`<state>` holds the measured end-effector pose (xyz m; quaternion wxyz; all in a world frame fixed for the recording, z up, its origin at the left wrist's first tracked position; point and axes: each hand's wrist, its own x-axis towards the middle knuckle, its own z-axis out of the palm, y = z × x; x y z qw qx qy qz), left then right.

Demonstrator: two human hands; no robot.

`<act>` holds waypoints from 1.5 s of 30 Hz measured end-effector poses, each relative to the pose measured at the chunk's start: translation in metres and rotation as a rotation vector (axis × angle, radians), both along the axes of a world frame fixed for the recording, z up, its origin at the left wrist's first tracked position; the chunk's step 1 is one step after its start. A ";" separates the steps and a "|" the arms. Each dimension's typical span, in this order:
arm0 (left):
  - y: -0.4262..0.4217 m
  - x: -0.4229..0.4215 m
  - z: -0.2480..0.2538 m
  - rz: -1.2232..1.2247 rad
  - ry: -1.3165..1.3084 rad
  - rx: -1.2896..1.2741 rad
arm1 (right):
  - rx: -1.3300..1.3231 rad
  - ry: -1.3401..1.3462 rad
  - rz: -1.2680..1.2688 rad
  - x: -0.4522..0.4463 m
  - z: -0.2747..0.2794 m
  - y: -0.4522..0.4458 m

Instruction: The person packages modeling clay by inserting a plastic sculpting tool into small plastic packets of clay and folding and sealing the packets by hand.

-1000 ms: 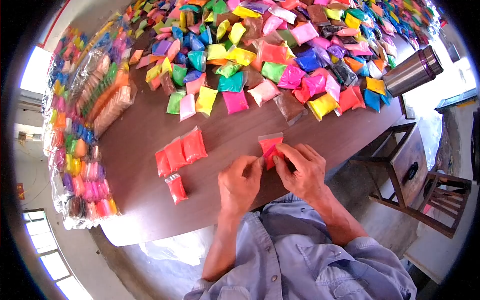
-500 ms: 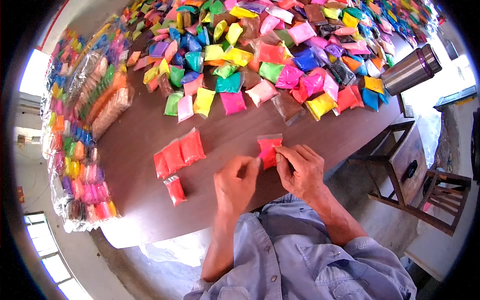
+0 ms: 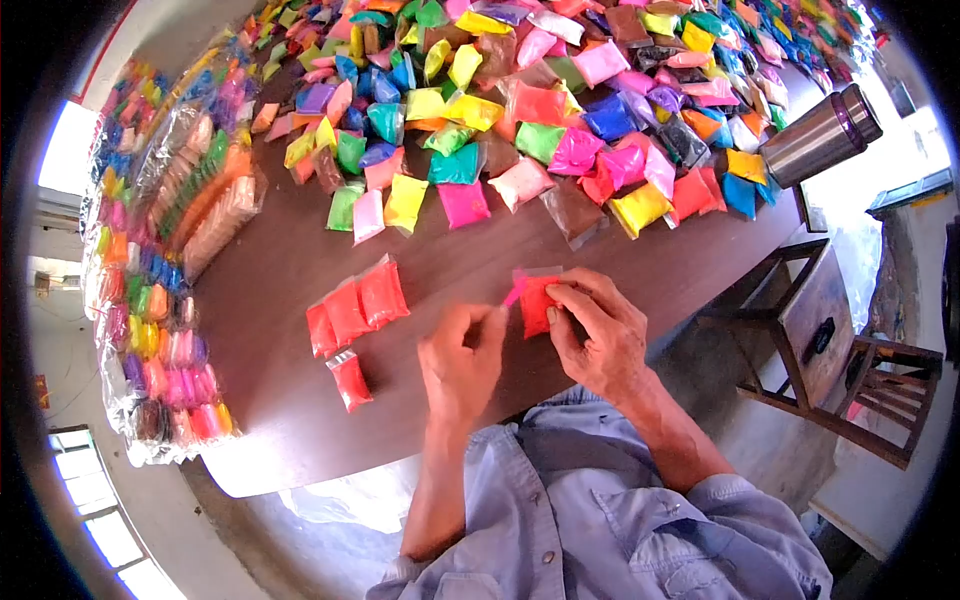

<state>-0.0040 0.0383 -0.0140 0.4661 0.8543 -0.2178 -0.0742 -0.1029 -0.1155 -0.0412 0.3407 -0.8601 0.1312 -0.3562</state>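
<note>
Where the right hand [image 3: 605, 335] pinches: red bag [image 3: 536, 312], plump, clear-topped.
Left hand [image 3: 460, 355]: closed, seemingly gripping a pink strip [image 3: 514, 293], slightly blurred.

The shirt [image 3: 500, 535] is of grey-blue cloth, with small round buttons [image 3: 548, 557] along its front, a chest pocket [image 3: 645, 520], and loose sleeves [image 3: 760, 520] which show folds.

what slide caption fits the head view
Right hand holds a rectangular red plastic packet; left hand pinches a thin magenta strip.
</note>
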 end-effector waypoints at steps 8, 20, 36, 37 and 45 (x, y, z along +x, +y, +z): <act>-0.004 -0.011 -0.009 -0.022 -0.054 0.002 | -0.030 0.062 0.009 0.000 0.002 -0.001; 0.001 -0.005 0.004 -0.024 0.014 -0.021 | -0.050 0.055 -0.015 0.002 0.002 0.001; -0.003 0.001 0.001 0.007 -0.053 -0.004 | -0.027 0.049 -0.016 0.003 -0.001 0.001; 0.000 -0.003 0.003 0.029 -0.023 -0.021 | -0.026 0.051 -0.016 0.002 -0.002 0.001; 0.007 -0.015 -0.008 0.013 -0.032 -0.029 | 0.012 0.025 -0.030 0.004 0.002 0.002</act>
